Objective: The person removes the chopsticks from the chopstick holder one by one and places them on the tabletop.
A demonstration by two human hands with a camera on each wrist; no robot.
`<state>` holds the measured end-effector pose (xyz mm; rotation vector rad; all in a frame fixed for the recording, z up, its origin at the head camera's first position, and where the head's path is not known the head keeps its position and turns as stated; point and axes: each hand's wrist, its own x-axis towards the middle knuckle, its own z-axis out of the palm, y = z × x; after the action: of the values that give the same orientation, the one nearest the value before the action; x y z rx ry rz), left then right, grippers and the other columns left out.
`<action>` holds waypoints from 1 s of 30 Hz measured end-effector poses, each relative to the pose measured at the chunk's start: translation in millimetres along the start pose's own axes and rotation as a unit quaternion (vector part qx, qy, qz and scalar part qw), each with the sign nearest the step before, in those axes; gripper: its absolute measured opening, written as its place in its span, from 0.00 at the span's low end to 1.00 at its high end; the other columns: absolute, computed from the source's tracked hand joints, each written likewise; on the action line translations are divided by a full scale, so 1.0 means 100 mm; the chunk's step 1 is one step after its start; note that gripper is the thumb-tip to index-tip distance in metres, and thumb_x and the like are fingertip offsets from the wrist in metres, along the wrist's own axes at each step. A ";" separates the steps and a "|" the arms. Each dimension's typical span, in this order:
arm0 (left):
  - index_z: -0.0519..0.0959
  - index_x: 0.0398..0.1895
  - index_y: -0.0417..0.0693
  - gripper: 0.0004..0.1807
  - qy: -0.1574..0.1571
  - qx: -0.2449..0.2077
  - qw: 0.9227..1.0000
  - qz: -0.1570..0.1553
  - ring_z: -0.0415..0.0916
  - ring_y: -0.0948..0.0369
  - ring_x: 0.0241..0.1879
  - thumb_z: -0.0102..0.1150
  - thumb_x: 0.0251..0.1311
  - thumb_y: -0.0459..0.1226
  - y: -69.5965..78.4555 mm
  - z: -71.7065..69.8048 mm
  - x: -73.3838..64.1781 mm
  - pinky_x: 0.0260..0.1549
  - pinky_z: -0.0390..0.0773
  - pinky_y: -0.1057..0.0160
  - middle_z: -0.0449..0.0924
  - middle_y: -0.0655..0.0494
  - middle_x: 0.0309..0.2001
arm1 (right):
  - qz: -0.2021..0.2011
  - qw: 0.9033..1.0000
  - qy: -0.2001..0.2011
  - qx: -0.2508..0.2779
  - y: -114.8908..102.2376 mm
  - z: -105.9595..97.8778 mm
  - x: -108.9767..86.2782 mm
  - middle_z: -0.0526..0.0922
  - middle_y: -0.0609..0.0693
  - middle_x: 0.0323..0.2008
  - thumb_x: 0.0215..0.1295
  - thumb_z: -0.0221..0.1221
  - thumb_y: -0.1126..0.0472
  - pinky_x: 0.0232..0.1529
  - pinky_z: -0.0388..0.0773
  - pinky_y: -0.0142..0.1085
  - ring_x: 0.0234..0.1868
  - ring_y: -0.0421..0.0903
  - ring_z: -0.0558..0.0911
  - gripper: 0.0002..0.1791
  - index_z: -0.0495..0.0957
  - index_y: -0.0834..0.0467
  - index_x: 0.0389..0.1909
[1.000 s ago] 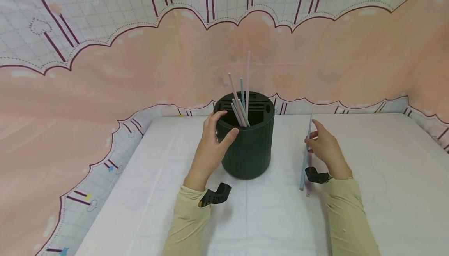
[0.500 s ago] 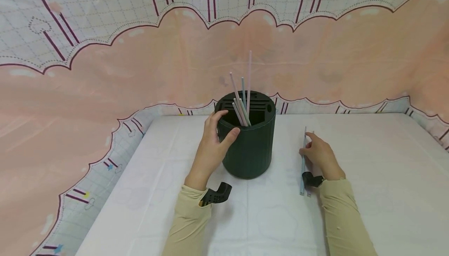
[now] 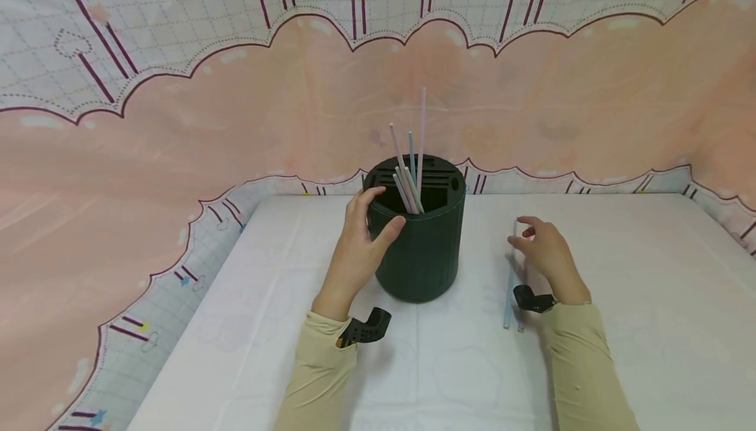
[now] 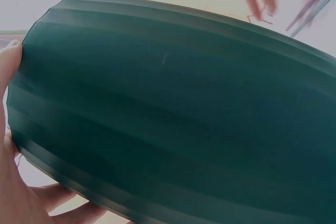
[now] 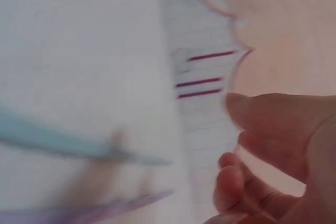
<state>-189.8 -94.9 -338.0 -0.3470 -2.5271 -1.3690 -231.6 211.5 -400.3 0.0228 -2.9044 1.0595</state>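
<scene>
A dark green round holder with a slotted top (image 3: 419, 260) stands upright on the table. My left hand (image 3: 357, 247) grips its left side, thumb on the front and fingers along the rim; the holder's ribbed wall (image 4: 157, 103) fills most of the left wrist view. Several thin pastel straws lean in its opening, a tall pink straw (image 3: 422, 123) among them. To the right, a blue straw (image 3: 509, 296) and a purple straw (image 3: 520, 326) lie side by side on the table. Just above their far ends is my right hand (image 3: 546, 254), fingers loosely bent and apart from both straws in the right wrist view.
A white cloth covers the table (image 3: 449, 378). Behind it hangs a peach and white patterned backdrop (image 3: 283, 116), which also runs down the left side. Each wrist carries a black camera mount, such as the left mount (image 3: 366, 327).
My right hand lowered the blue straw beside the purple one, let it go and lifted slightly away to the right. My left hand has kept its grip on the holder.
</scene>
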 end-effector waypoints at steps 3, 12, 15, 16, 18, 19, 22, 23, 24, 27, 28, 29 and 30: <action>0.53 0.62 0.75 0.33 -0.001 0.001 1.000 0.000 0.49 0.55 0.64 0.46 0.52 0.64 0.00 0.00 0.00 0.52 0.58 0.41 0.42 0.65 0.67 | -0.027 0.997 0.060 0.034 -0.10 -0.08 0.00 0.72 0.62 0.42 0.64 0.50 0.55 0.33 0.68 0.43 0.41 0.57 0.72 0.25 0.65 0.63 0.58; 0.52 0.62 0.77 0.32 0.001 0.005 1.000 -0.001 0.51 0.54 0.63 0.46 0.53 0.64 0.00 0.02 0.01 0.52 0.59 0.41 0.42 0.65 0.67 | -0.084 0.950 0.232 0.192 -0.50 -0.19 -0.05 0.76 0.46 0.36 0.64 0.50 0.51 0.30 0.71 0.26 0.32 0.39 0.76 0.18 0.72 0.48 0.54; 0.52 0.62 0.77 0.32 0.000 0.006 1.000 0.001 0.51 0.54 0.63 0.45 0.53 0.64 0.00 0.03 0.01 0.52 0.60 0.42 0.41 0.65 0.67 | -0.121 0.925 0.254 0.255 -0.71 -0.22 -0.15 0.77 0.48 0.35 0.63 0.52 0.56 0.34 0.72 0.25 0.33 0.39 0.77 0.16 0.74 0.53 0.51; 0.52 0.62 0.77 0.32 0.000 0.007 1.000 0.002 0.51 0.54 0.63 0.45 0.53 0.63 0.00 0.03 0.01 0.52 0.60 0.42 0.41 0.64 0.67 | -0.134 0.919 0.258 0.266 -0.79 -0.23 -0.19 0.77 0.48 0.35 0.63 0.53 0.57 0.36 0.72 0.25 0.34 0.39 0.77 0.16 0.74 0.56 0.50; 0.52 0.62 0.77 0.32 0.002 0.008 1.000 0.002 0.51 0.54 0.63 0.45 0.53 0.63 0.00 0.03 0.00 0.52 0.60 0.42 0.41 0.64 0.67 | -0.158 0.910 0.258 0.282 -0.95 -0.24 -0.28 0.77 0.50 0.37 0.63 0.53 0.60 0.40 0.71 0.26 0.37 0.39 0.76 0.15 0.73 0.60 0.50; 0.52 0.61 0.77 0.32 0.002 0.009 1.000 0.001 0.51 0.54 0.63 0.45 0.53 0.63 0.00 0.02 0.00 0.52 0.60 0.42 0.42 0.64 0.67 | -0.171 0.908 0.258 0.284 -1.03 -0.24 -0.33 0.77 0.52 0.37 0.63 0.52 0.61 0.42 0.71 0.26 0.38 0.39 0.76 0.15 0.73 0.62 0.49; 0.52 0.61 0.78 0.32 0.004 0.012 1.000 -0.001 0.51 0.55 0.63 0.46 0.53 0.64 0.01 0.02 -0.01 0.52 0.60 0.42 0.42 0.65 0.67 | -0.215 0.904 0.245 0.276 -1.21 -0.21 -0.42 0.77 0.54 0.40 0.64 0.51 0.64 0.46 0.70 0.28 0.42 0.37 0.75 0.14 0.72 0.65 0.49; 0.52 0.61 0.78 0.32 0.005 0.012 1.000 -0.002 0.51 0.55 0.63 0.46 0.53 0.64 0.01 0.03 0.00 0.52 0.60 0.42 0.42 0.65 0.67 | -0.231 0.902 0.238 0.274 -1.26 -0.20 -0.45 0.77 0.55 0.40 0.63 0.51 0.65 0.47 0.70 0.29 0.43 0.38 0.75 0.14 0.71 0.65 0.49; 0.52 0.61 0.78 0.32 0.005 0.013 1.000 -0.003 0.51 0.55 0.63 0.46 0.53 0.64 0.01 0.03 0.00 0.52 0.59 0.42 0.42 0.65 0.67 | -0.247 0.902 0.230 0.270 -1.31 -0.18 -0.47 0.77 0.56 0.41 0.63 0.52 0.66 0.48 0.69 0.31 0.45 0.39 0.75 0.14 0.71 0.65 0.49; 0.52 0.62 0.76 0.33 0.005 0.016 1.000 -0.003 0.50 0.54 0.64 0.45 0.53 0.64 0.00 0.03 0.00 0.52 0.59 0.41 0.41 0.65 0.67 | -0.285 0.902 0.209 0.248 -1.41 -0.12 -0.51 0.77 0.57 0.43 0.62 0.52 0.69 0.52 0.67 0.35 0.49 0.44 0.74 0.15 0.71 0.66 0.50; 0.52 0.62 0.75 0.33 0.006 0.017 1.000 -0.004 0.50 0.54 0.64 0.45 0.53 0.64 0.00 0.03 0.00 0.52 0.59 0.41 0.41 0.65 0.67 | -0.292 0.903 0.205 0.239 -1.44 -0.11 -0.53 0.77 0.57 0.43 0.61 0.52 0.70 0.54 0.66 0.38 0.50 0.45 0.73 0.15 0.71 0.66 0.50; 0.53 0.62 0.75 0.33 0.006 0.016 1.000 -0.004 0.50 0.54 0.64 0.45 0.53 0.64 0.00 0.03 0.00 0.52 0.59 0.41 0.41 0.65 0.67 | -0.298 0.904 0.198 0.234 -1.46 -0.09 -0.54 0.77 0.57 0.43 0.61 0.53 0.70 0.55 0.64 0.40 0.51 0.47 0.72 0.15 0.71 0.66 0.50; 0.53 0.63 0.74 0.33 0.006 0.016 1.000 -0.003 0.50 0.54 0.64 0.45 0.53 0.64 0.00 0.03 0.00 0.52 0.59 0.41 0.42 0.64 0.67 | -0.302 0.905 0.194 0.228 -1.47 -0.08 -0.54 0.76 0.57 0.44 0.61 0.53 0.70 0.55 0.64 0.41 0.52 0.48 0.72 0.16 0.70 0.66 0.50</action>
<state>-190.0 -92.4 -339.1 -0.3233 -2.5387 -1.3285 -172.9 103.9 -302.9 0.6069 -2.0237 1.3709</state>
